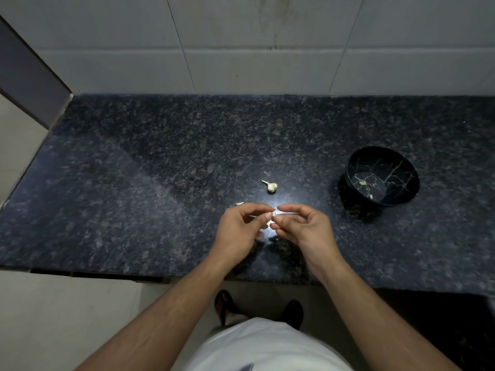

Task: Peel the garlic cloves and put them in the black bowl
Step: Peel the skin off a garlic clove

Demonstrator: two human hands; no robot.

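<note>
Both hands, left hand (238,228) and right hand (302,226), pinch one clove (273,216) mid-peel; black bowl (401,195) holds two, one unpeeled piece (271,186) waits.

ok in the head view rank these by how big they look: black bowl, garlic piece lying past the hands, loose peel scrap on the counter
1. black bowl, by far the largest
2. garlic piece on the counter
3. peel scrap, a thin sliver, slightly smaller

All three lie at similar depth, so the order looks reliable.
</note>
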